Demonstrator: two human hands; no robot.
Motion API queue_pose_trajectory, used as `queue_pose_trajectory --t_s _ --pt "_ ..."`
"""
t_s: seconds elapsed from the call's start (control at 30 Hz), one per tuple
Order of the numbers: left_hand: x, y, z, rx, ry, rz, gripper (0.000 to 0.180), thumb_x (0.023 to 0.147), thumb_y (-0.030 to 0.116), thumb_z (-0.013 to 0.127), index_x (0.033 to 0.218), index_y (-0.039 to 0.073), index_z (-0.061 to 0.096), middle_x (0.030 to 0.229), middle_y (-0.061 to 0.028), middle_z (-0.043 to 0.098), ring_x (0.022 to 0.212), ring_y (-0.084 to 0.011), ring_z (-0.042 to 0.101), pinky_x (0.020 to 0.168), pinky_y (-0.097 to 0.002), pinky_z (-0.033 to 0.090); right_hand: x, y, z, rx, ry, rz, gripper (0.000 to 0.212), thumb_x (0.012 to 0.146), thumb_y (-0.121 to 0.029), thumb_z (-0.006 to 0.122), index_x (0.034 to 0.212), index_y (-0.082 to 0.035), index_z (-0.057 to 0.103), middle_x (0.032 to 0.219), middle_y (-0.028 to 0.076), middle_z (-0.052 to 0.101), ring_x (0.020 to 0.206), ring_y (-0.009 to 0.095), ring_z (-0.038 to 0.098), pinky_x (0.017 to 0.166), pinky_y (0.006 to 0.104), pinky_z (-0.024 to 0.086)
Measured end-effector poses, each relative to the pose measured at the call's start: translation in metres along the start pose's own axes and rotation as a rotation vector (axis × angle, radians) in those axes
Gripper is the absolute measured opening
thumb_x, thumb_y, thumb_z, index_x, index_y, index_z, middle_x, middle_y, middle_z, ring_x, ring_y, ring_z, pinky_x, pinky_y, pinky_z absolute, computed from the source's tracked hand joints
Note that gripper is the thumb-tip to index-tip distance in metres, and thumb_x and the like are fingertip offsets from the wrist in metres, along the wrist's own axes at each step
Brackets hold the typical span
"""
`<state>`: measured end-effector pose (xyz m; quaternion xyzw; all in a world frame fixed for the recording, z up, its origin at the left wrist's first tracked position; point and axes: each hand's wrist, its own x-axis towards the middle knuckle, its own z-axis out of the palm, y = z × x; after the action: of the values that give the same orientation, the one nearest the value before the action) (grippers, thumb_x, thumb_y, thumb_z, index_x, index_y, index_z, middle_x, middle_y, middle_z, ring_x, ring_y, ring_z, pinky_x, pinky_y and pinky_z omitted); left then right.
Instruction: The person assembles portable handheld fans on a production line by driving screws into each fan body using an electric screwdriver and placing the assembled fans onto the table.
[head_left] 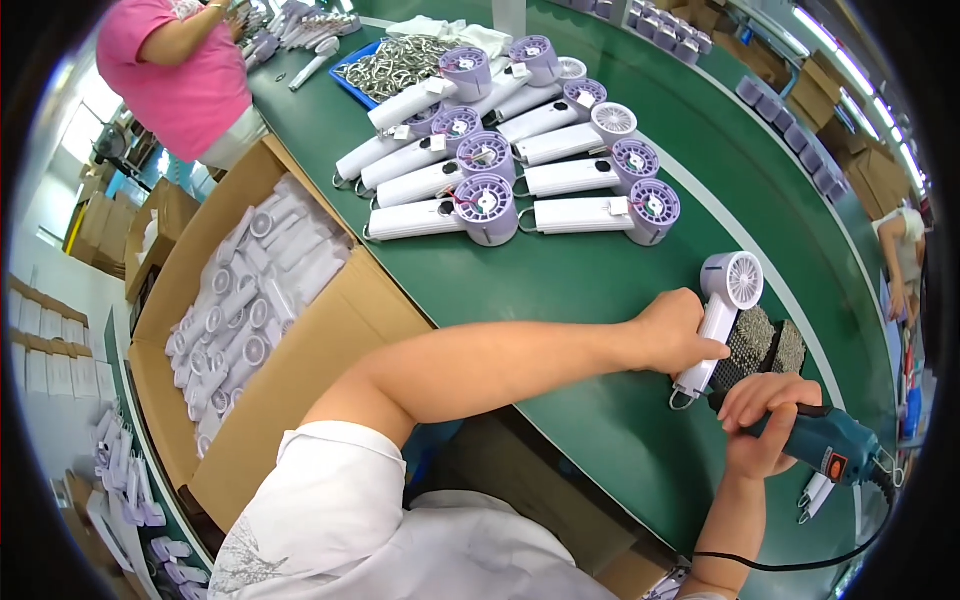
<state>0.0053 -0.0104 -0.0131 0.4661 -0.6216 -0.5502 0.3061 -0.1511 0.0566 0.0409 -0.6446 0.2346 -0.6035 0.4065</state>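
Observation:
My left hand (pixel 672 328) is closed around the handle of a white-and-lilac handheld fan (pixel 717 322). The fan's round head points away from me, and a small wrist loop hangs at its near end. Wrapped in my right hand (pixel 762 418) is a teal-and-black electric screwdriver (pixel 838 448). Its front end lies close to the lower part of the fan handle; whether the bit touches it is hidden by my fingers. Just beyond both hands, two piles of small screws (pixel 748 340) lie in a dark tray, partly covered by the fan and my right hand.
Rows of fans (pixel 580 215) with uncovered heads lie on the green table (pixel 470 285). Behind them is a blue tray of metal loops (pixel 395 68). An open carton (pixel 350 310) of bagged fans stands left. The screwdriver's cord (pixel 800 566) crosses my right forearm. A person in pink (pixel 180 85) works far left.

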Motion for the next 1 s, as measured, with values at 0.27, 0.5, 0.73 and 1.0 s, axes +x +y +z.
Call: queue_pose_trajectory --t_s 0.27,0.5,0.73,1.0 --pt "0.000 0.001 0.003 0.029 0.025 0.017 0.040 0.083 0.031 0.080 0.078 -0.007 0.071 0.068 -0.0181 0.070 0.059 -0.0232 0.071 0.057 -0.0361 0.057 -0.004 0.004 0.001 0.032 -0.067 -0.037 0.030 0.099 -0.026 0.064 0.093 -0.005 0.044 0.065 0.008 0.052 0.048 0.016 0.049 0.046 0.0299 0.048" --pt "0.011 -0.009 0.012 0.106 0.040 0.056 0.047 0.080 0.040 0.082 0.081 -0.006 0.072 0.070 -0.0154 0.070 0.062 -0.0191 0.068 0.059 -0.0367 0.055 -0.009 0.008 -0.008 -0.017 -0.010 -0.028 0.020 0.101 -0.018 0.058 0.099 -0.004 0.044 0.066 0.008 0.054 0.051 0.016 0.054 0.048 0.0287 0.048" --pt "-0.007 0.001 0.001 -0.004 0.027 -0.081 0.043 0.081 0.031 0.083 0.092 -0.009 0.071 0.078 -0.0147 0.072 0.064 -0.0181 0.070 0.057 -0.0314 0.058 0.008 -0.035 -0.014 0.286 -0.114 -0.187 0.025 0.105 -0.025 0.056 0.114 -0.002 0.051 0.070 0.009 0.057 0.049 0.020 0.055 0.047 0.0352 0.049" --pt "-0.100 0.023 0.006 0.428 0.390 0.283 0.038 0.072 0.019 0.086 0.086 0.000 0.056 0.075 -0.0155 0.070 0.068 -0.0208 0.071 0.063 -0.0336 0.056 0.004 -0.070 -0.053 0.064 0.340 0.601 0.021 0.090 -0.013 0.071 0.096 0.004 0.060 0.060 0.007 0.056 0.039 0.014 0.052 0.037 0.0299 0.044"
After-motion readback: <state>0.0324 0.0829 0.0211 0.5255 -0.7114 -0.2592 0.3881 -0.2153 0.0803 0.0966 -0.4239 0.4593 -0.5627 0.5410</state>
